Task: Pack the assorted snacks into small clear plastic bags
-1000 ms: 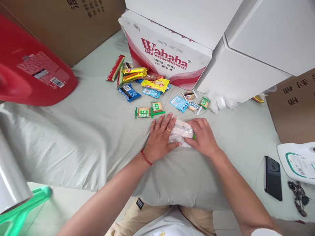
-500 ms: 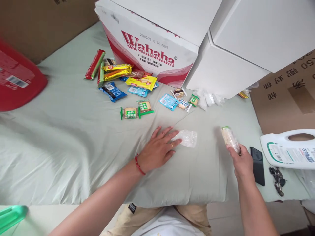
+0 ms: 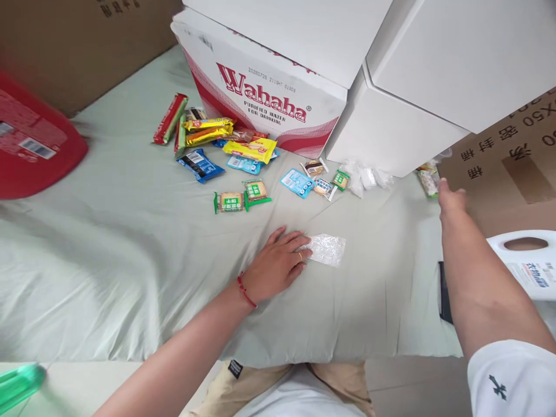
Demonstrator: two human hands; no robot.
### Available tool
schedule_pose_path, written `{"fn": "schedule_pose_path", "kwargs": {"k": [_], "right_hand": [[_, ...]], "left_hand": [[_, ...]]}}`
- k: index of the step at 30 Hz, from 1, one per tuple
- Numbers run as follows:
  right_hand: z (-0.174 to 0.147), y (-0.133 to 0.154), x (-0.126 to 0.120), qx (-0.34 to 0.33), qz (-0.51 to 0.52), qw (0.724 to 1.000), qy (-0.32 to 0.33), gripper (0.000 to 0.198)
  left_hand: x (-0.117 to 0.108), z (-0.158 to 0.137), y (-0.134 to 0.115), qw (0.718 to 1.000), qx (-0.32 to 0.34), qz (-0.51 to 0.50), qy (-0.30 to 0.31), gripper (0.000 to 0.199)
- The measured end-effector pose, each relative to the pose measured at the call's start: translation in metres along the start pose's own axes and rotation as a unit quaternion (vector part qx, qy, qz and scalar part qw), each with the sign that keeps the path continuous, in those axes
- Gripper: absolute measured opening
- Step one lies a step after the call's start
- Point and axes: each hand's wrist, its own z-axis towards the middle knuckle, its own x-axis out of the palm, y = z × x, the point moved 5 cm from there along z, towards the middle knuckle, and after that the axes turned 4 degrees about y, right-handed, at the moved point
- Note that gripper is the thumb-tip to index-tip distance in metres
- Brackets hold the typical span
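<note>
Since the picture 0.5 s ago, the right hand has carried the wrapped pack from the left of the phone to the far right, into the gap between the white box and the brown carton. The left hand has stayed in the near middle, palm down. That leaves the pack well apart from the clear plastic piece, and the handling of this 1 pack looks close to finished.

The left hand is loosely spread and unclenched, its fingertips resting on the left end of the plastic. The right hand's thumb meets the near right end of the pack; the other fingers are hidden, so whether it is grasping the pack or has released it cannot be told.

The pack's long axis seems to run from near right to far left, with some green at its near end, though its outline is partly hidden. The plastic lies flat on the cloth, long axis roughly left to right, its right end slightly nearer
</note>
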Motion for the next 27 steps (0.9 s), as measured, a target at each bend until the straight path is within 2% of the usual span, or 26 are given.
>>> {"fn": "schedule_pose_path", "kwargs": {"k": [1, 3, 6, 7, 8, 10, 11, 12, 14, 15, 17, 20, 23, 27], "right_hand": [[0.001, 0.004, 0.002, 0.024, 0.017, 1.000, -0.008, 0.058], [-0.021, 0.012, 0.012, 0.074, 0.058, 0.995, -0.019, 0.053], [-0.099, 0.043, 0.032, 0.058, 0.129, 0.990, 0.015, 0.038], [-0.131, 0.060, 0.037, 0.028, 0.162, 0.985, 0.050, 0.034], [-0.164, 0.083, 0.044, -0.022, 0.227, 0.966, 0.124, 0.032], [-0.227, 0.131, 0.049, -0.129, 0.294, 0.908, 0.269, 0.030], [-0.253, 0.153, 0.048, -0.179, 0.303, 0.882, 0.314, 0.032], [-0.272, 0.171, 0.045, -0.218, 0.304, 0.865, 0.334, 0.040], [-0.292, 0.193, 0.042, -0.233, 0.310, 0.855, 0.344, 0.037], [-0.294, 0.197, 0.043, -0.207, 0.325, 0.857, 0.342, 0.030], [-0.290, 0.195, 0.049, -0.114, 0.374, 0.853, 0.346, 0.024], [-0.286, 0.189, 0.057, 0.011, 0.466, 0.805, 0.367, 0.029], [-0.286, 0.187, 0.056, 0.086, 0.544, 0.754, 0.357, 0.033], [-0.290, 0.184, 0.051, 0.157, 0.593, 0.724, 0.315, 0.035]], "left_hand": [[-0.001, 0.000, 0.000, 1.000, 0.000, -0.004, -0.001, 0.029], [-0.002, 0.001, 0.000, 1.000, 0.002, -0.015, -0.004, 0.028], [-0.004, 0.001, 0.004, 0.998, -0.004, -0.042, -0.036, 0.023], [-0.005, 0.000, 0.006, 0.997, -0.009, -0.055, -0.054, 0.025], [-0.006, 0.000, 0.009, 0.995, -0.017, -0.069, -0.074, 0.030], [-0.009, -0.001, 0.013, 0.989, -0.039, -0.097, -0.108, 0.037], [-0.010, -0.002, 0.015, 0.985, -0.052, -0.112, -0.122, 0.037], [-0.012, -0.002, 0.017, 0.981, -0.066, -0.128, -0.134, 0.035], [-0.015, -0.002, 0.019, 0.969, -0.095, -0.170, -0.150, 0.024], [-0.017, -0.002, 0.021, 0.962, -0.110, -0.198, -0.155, 0.019], [-0.019, -0.001, 0.024, 0.939, -0.139, -0.266, -0.166, 0.015], [-0.021, 0.000, 0.029, 0.896, -0.159, -0.368, -0.190, 0.023], [-0.019, 0.002, 0.030, 0.863, -0.157, -0.441, -0.190, 0.027], [-0.014, 0.005, 0.031, 0.819, -0.154, -0.517, -0.198, 0.026]]}}
